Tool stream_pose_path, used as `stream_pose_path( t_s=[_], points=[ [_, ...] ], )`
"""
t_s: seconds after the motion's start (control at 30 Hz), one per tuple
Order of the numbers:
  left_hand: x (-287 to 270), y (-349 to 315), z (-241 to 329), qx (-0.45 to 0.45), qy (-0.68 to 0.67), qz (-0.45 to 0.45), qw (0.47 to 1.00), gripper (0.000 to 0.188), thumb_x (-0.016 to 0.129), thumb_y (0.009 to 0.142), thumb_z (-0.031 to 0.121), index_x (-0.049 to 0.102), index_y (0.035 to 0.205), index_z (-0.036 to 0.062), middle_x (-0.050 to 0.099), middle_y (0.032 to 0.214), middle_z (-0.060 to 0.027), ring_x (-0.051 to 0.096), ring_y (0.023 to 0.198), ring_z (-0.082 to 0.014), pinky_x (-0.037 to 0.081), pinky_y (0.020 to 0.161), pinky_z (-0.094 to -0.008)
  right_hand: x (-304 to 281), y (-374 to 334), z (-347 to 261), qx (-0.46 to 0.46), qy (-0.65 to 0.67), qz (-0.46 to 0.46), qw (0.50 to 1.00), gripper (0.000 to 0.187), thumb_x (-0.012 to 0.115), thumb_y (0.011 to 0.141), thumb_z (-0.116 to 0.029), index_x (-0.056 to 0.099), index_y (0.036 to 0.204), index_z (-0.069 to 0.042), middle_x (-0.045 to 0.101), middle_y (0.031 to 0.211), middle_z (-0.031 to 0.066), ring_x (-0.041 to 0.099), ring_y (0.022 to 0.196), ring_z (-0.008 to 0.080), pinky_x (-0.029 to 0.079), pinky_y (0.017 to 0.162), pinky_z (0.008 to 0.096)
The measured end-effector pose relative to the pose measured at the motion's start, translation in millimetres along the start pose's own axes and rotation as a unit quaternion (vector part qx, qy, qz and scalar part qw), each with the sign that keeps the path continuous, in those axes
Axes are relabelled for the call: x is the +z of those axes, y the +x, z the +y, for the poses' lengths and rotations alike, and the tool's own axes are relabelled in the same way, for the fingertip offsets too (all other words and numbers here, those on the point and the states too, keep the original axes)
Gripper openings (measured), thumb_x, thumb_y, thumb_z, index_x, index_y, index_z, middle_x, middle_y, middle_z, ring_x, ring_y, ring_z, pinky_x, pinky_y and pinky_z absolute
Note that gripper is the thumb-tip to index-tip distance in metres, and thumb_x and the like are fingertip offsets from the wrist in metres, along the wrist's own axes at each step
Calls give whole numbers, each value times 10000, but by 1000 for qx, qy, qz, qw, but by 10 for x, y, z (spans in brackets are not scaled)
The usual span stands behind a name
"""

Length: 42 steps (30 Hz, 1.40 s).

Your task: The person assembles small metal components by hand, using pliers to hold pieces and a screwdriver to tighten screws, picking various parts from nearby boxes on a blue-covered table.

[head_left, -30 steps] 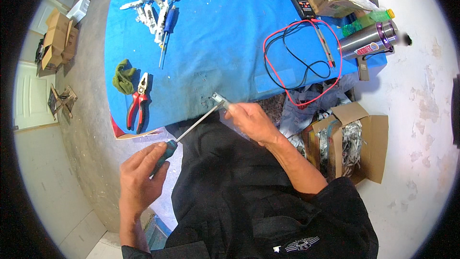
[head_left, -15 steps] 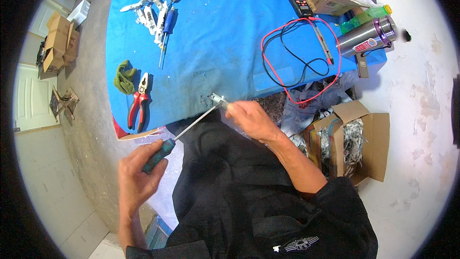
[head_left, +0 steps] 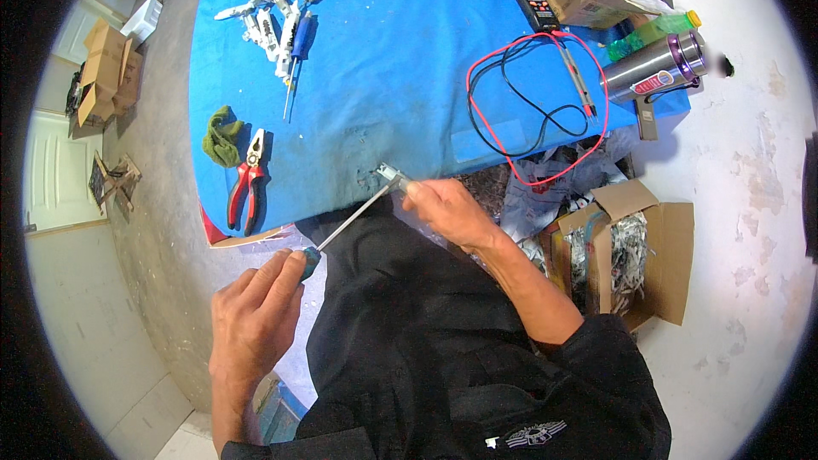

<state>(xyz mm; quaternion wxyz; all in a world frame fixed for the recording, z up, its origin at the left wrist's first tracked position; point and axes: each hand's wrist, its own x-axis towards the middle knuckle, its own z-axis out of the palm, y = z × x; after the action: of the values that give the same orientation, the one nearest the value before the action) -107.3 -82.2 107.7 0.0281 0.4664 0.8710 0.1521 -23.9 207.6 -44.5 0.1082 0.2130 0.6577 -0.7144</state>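
Note:
My left hand (head_left: 256, 315) is wrapped round the teal handle of a screwdriver (head_left: 354, 220), and only the handle's front end shows. Its long metal shaft slants up to the right, the tip meeting a small grey-white part (head_left: 390, 174). That part is pinched in the fingers of my right hand (head_left: 447, 211) at the table's near edge; its kind is too small to make out. A dark worn patch of the blue cloth lies just beyond it. To the left rest pliers with red and black handles (head_left: 246, 183) and a crumpled green cloth (head_left: 222, 135).
Several grey-white parts (head_left: 268, 30) and a blue screwdriver (head_left: 301, 36) lie on the blue-covered table (head_left: 383, 60). At the right are a meter (head_left: 533, 7) with red and black leads, a steel flask (head_left: 652, 68) and a green bottle (head_left: 652, 35). Below stands an open carton (head_left: 665, 255) of scraps.
My left hand has turned about the screwdriver, its fingers now covering most of the handle. My right hand and the small part have hardly moved.

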Motion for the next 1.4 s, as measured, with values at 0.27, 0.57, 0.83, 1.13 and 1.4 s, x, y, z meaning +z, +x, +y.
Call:
stream_pose_path(
  t_s=[0.27,0.57,0.83,1.13,1.4],
  points=[
    [72,10,-8,9,69,-25,997,426,830,818,41,700,1224,54,745,999,-76,671,684,-221,543,581,-337,-34,18,15,-50,-55,-4,997,484,550,1114,-382,697,872,10,574,674,10,533,652,122,443,614,358],
    [56,45,-111,-144,-153,-42,977,371,847,850,61,730,1199,18,784,944,-165,786,789,-299,622,736,-379,-34,17,45,-97,-87,-4,992,470,535,1122,-341,676,863,25,574,664,65,521,654,146,452,628,382],
    [42,30,-280,-237,-298,-90,920,336,841,875,77,742,1179,-25,804,1031,-197,800,861,-269,616,821,-378,-18,-2,17,-101,-100,10,990,439,556,1116,-315,679,888,40,611,704,104,554,695,161,478,671,400],
    [18,-73,129,-131,-77,-15,988,388,852,834,67,732,1204,62,751,904,-137,755,739,-307,596,651,-396,56,41,128,-111,-87,33,989,450,574,1115,-340,693,912,44,640,723,112,585,716,167,494,686,399],
    [73,-92,142,-44,9,8,999,401,850,826,71,715,1204,77,743,939,-85,750,767,-260,587,626,-374,37,37,84,-101,-93,26,990,471,575,1114,-350,701,908,55,674,742,135,626,735,183,510,700,411]
  ],
)
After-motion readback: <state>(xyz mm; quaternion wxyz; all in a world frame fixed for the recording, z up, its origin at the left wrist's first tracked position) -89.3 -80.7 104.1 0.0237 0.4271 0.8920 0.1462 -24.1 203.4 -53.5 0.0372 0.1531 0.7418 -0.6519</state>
